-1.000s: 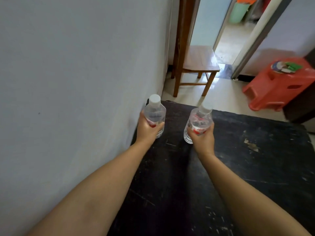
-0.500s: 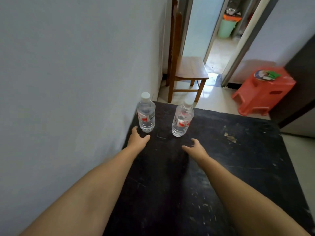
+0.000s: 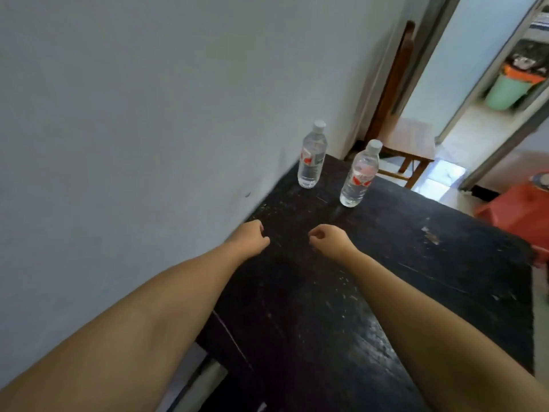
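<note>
Bare forearms [image 3: 148,307] (wrists [image 3: 234,251] bare too)

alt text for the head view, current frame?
Two capped water bottles stand upright on a black table: the left bottle near a wall, the right bottle apart from it. The left hand and right hand are short of them, loosely curled, holding nothing. A wooden chair and red stool stand beyond.

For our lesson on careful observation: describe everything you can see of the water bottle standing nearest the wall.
The bottle nearest the wall is small and made of clear plastic, with a white screw cap and a white label printed in red round its middle. It appears closed. It stands upright at the far corner of the black table, close beside the wall and apart from the second bottle. Only the table touches it.
</note>
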A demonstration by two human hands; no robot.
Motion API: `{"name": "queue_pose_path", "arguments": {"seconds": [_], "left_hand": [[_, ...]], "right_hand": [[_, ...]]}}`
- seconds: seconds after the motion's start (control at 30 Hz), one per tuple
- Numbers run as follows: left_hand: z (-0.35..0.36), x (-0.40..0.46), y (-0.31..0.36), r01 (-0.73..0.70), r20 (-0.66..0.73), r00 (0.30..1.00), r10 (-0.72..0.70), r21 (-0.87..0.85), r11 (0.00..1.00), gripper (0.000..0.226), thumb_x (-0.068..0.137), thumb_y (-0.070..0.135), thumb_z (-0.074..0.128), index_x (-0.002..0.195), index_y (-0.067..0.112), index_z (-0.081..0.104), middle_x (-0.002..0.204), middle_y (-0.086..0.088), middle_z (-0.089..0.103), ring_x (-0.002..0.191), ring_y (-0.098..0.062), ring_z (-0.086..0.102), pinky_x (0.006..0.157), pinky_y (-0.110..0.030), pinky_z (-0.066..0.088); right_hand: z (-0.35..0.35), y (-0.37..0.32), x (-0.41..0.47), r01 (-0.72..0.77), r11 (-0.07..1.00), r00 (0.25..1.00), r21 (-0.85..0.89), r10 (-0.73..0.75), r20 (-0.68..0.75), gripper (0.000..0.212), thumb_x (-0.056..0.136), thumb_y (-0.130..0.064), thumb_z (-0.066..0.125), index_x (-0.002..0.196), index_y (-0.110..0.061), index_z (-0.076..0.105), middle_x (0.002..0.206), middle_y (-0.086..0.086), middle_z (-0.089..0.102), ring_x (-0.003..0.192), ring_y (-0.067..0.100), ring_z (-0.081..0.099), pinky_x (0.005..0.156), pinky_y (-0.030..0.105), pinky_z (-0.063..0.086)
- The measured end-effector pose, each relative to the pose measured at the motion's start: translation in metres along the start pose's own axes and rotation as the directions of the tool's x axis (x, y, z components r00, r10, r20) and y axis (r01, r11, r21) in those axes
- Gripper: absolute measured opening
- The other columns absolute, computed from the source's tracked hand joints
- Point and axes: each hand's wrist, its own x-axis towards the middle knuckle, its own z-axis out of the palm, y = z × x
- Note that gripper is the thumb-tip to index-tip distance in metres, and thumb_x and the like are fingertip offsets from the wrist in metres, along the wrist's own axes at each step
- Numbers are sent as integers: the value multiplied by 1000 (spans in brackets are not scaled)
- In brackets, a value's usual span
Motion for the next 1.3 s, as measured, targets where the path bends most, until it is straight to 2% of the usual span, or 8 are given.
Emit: {"name": "queue_pose_path", "arguments": {"seconds": [0.17,0.37,0.7,0.9,1.0,1.1,1.23,1.3], "left_hand": [[-10,-59,-63,129,-47,990,-133,-85,988,23,91,26,54,105,9,63,111,-11,63,111,-30,58,89,-33,46],[11,-148,-139,296,-23,951,-308,-223,929,24,93,22,53,100,3,66,106,-15,65,106,-31,62,88,-33,48],[47,-323,-273,543,-19,803,-596,-390,743,26,91,21,55,108,5,66,116,-15,64,107,-30,59,89,-33,47],[79,-439,-329,620,-46,698,-715,-460,635,13,93,23,54,92,12,59,96,-8,58,87,-23,54,77,-30,43],[97,-496,-346,656,-60,597,-800,-538,529,12,94,23,54,89,12,58,93,-7,56,83,-21,51,74,-29,41],[116,-539,-352,677,-25,473,-881,-629,382,21,93,23,54,103,7,63,102,-11,62,88,-25,58,78,-32,46],[141,-585,-344,654,26,272,-962,-739,165,24,90,17,55,102,0,68,106,-16,68,102,-30,63,83,-31,49],[159,-610,-332,615,59,141,-988,-788,41,24,89,15,55,98,-1,69,98,-17,68,99,-32,65,77,-29,47]], "right_hand": [[43,-44,-24,212,936,974,-280,-177,144,25,91,-20,49,108,-13,67,110,10,68,101,30,63,85,35,52],[128,-89,-62,492,695,843,-523,-233,484,21,94,-22,45,98,-11,62,99,9,64,83,28,59,69,31,46],[273,-149,-168,754,383,642,-534,-258,722,26,95,-19,44,109,-10,64,111,12,65,101,31,62,78,34,48],[351,-177,-251,879,228,468,-418,-255,846,21,96,-21,42,100,-9,59,96,9,58,89,29,57,73,32,45],[389,-193,-295,932,91,364,-352,-249,898,22,96,-19,40,101,-8,57,100,13,58,89,30,57,75,32,43],[421,-203,-331,954,-3,289,-298,-242,926,29,97,-20,39,110,-5,59,113,14,61,99,31,60,80,33,45],[454,-217,-374,964,-194,144,-183,-200,969,25,94,-15,39,71,-11,46,84,6,52,79,24,51,65,27,37],[470,-222,-398,955,-287,32,-78,-159,987,28,93,-15,40,65,-13,39,77,5,47,77,24,48,57,24,33]]}}
